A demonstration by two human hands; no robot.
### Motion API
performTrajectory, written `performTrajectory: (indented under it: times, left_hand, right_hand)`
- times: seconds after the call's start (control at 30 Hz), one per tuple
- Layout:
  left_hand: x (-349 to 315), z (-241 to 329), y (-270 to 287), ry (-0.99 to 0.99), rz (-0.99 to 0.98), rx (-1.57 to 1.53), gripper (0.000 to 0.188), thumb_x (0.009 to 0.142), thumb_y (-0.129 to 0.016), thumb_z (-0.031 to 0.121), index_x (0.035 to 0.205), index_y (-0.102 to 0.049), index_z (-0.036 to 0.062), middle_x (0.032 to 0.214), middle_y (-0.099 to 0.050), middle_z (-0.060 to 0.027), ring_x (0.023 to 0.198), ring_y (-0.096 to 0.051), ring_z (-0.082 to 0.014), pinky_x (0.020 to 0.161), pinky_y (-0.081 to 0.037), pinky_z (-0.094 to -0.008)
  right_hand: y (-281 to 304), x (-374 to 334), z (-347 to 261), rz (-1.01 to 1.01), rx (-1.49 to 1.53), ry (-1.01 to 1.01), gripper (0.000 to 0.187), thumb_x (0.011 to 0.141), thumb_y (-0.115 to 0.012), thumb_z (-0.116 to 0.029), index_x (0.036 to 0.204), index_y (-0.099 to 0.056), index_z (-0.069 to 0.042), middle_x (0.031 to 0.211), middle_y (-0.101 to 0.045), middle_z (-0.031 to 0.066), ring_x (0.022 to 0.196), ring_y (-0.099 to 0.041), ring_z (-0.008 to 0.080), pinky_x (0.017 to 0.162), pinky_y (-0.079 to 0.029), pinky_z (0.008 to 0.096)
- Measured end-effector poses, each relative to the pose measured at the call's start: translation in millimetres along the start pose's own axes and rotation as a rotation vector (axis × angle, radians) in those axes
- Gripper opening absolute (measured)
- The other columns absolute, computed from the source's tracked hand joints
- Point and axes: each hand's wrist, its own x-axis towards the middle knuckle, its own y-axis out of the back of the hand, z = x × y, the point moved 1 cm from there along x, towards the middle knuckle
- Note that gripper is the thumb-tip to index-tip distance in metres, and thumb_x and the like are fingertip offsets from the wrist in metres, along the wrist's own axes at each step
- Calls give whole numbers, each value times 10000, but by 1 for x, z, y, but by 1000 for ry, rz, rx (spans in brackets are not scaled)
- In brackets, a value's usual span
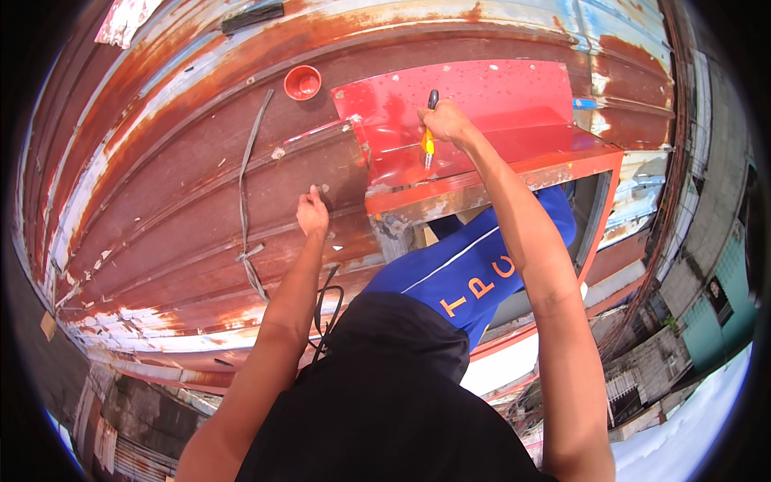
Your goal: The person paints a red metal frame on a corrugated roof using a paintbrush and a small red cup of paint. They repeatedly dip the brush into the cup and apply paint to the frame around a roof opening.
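Observation:
My right hand [447, 122] is closed around a paintbrush [428, 145] with a yellow and black handle. Its bristle end points down at the glossy red metal sheet [498, 104]; I cannot tell if the tip touches. Wet-looking red patches and small pale spots mark that sheet. Off to the left, my left hand [313, 213] hovers over the rusty roof with its fingers curled together; whatever they hold, if anything, is too small to make out. Beyond it stands a small red cup [303, 83], beside the red sheet's left end.
Corrugated, rust-stained roofing [185, 185] spreads around me. A thin grey strap [246, 177] lies across it on the left. Below the red sheet is a framed opening with an orange-red edge [498, 177], where my blue-clad leg [450, 273] rests. Neighbouring buildings lie beyond the right roof edge.

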Motion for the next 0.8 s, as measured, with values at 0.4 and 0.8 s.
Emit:
performTrajectory:
  times: [0.4, 0.8]
  left_hand:
    - [-2, 3, -2, 47, -29, 18, 604, 1048, -524, 585, 943, -664, 7, 937, -733, -266, 946, -700, -470, 868, -519, -550]
    - [3, -1, 6, 27, 14, 6, 591, 1049, -527, 573, 939, -674, 11, 934, -735, -264, 945, -701, -470, 864, -518, -551]
  right_hand:
    - [-49, -26, -41, 49, -282, 380, 422, 950, -623, -319, 826, -698, 77, 841, -687, 346, 860, -711, 492, 795, -545, 546]
    - [31, -5, 4, 153, -435, 286, 460, 969, -616, -323, 770, -729, 76, 740, -691, 295, 765, -740, 408, 716, -563, 509]
